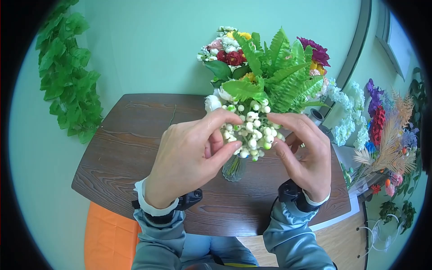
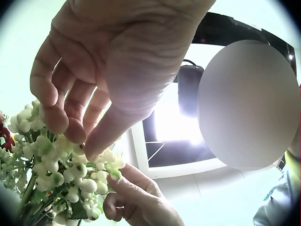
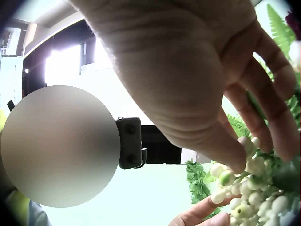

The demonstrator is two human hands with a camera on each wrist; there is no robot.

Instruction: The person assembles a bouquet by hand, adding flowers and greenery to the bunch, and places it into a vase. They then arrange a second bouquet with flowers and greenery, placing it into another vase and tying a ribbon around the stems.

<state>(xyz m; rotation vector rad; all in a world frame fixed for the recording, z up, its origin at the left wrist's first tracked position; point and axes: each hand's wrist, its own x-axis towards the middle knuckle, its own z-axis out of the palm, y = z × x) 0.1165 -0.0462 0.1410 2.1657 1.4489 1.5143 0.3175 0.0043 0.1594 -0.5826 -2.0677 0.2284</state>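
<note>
White and green berry sprays (image 1: 252,128) stand over a clear glass vase (image 1: 234,168), their stems inside it. My left hand (image 1: 191,153) is at the left side of the berries, thumb and fingertips touching them; in the left wrist view the left hand (image 2: 103,70) has its fingers bent loosely over the berries (image 2: 70,174). On the right side, my right hand (image 1: 308,150) has its thumb and forefinger apart at the berries' edge. The right wrist view shows the right hand (image 3: 202,80) with its thumb against the berries (image 3: 254,188). Whether either hand pinches a stem is hidden.
Behind the vase rise green fern leaves (image 1: 288,74) and mixed flowers (image 1: 231,56). The dark wooden table (image 1: 121,153) bears them. Leafy vines (image 1: 67,76) hang on the left wall, an orange seat (image 1: 110,234) is at lower left, and more flowers (image 1: 378,121) stand at the right.
</note>
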